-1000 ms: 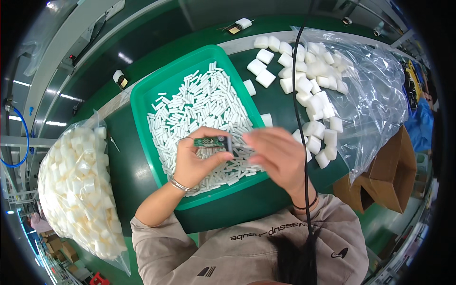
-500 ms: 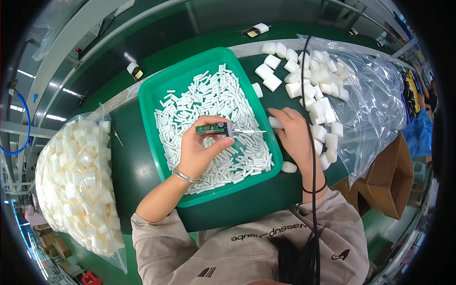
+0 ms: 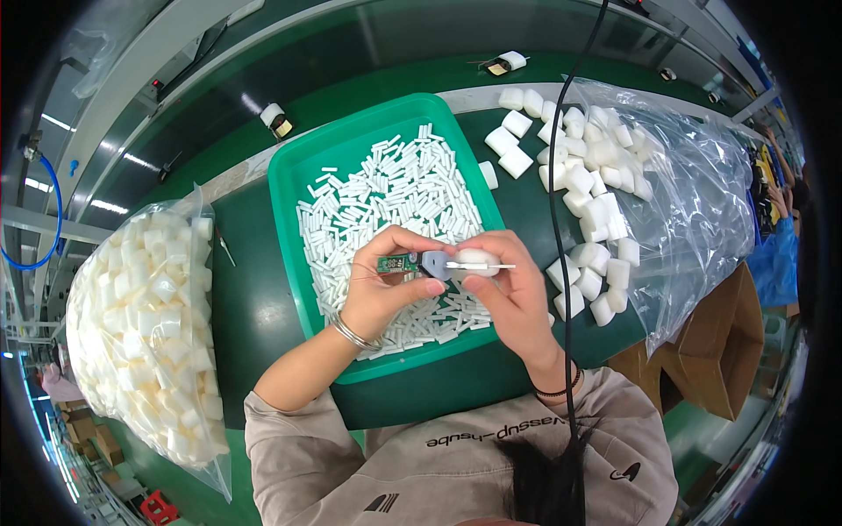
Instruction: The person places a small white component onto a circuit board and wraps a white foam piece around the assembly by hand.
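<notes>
Over a green tray (image 3: 288,232) of short white sticks (image 3: 395,197), my left hand (image 3: 372,300) grips a small green circuit board (image 3: 399,263) with a grey end piece (image 3: 436,264). A thin white rod (image 3: 502,266) juts rightward from that end piece. Closed around a white spongy block (image 3: 476,257), my right hand (image 3: 524,302) presses it alongside the rod, close to the grey piece. The rod passes in front of the block from this angle; whether they touch cannot be made out.
Loose white blocks (image 3: 595,219) lie right of the tray, some under a clear plastic bag (image 3: 693,175). A full bag of blocks (image 3: 145,333) stands at left. A black cable (image 3: 559,210) hangs across the view. Small assemblies (image 3: 276,120) sit on the far green belt.
My right hand has left the blocks beside the tray and come left with one block to the rod. My left hand still holds the circuit board.
</notes>
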Demonstrator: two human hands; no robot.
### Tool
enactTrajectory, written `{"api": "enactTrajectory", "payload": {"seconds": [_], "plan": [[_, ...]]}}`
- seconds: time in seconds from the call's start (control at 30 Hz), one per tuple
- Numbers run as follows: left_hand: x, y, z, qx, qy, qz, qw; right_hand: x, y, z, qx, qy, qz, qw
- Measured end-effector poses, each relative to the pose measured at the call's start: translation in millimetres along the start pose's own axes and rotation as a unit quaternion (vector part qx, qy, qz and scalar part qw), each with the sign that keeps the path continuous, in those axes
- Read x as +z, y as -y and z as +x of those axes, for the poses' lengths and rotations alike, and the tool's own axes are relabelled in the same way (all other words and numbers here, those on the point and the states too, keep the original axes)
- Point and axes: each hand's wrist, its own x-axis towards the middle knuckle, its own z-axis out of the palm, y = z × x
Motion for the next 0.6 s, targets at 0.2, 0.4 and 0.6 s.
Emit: {"api": "enactTrajectory", "payload": {"seconds": [0.2, 0.4, 0.6], "plan": [[0, -5, 2, -0.036, 0.009, 0.025, 0.999, -3, -10, -4, 0.04, -0.051, -0.021, 0.998], [-5, 3, 1, 0.03, 0.017, 0.03, 0.999, -3, -6, -12, 0.043, -0.084, -0.034, 0.995], [-6, -5, 5, 0.096, 0.039, 0.203, 0.974, 3, -2, -9, 0.024, -0.094, 0.016, 0.995]]}}
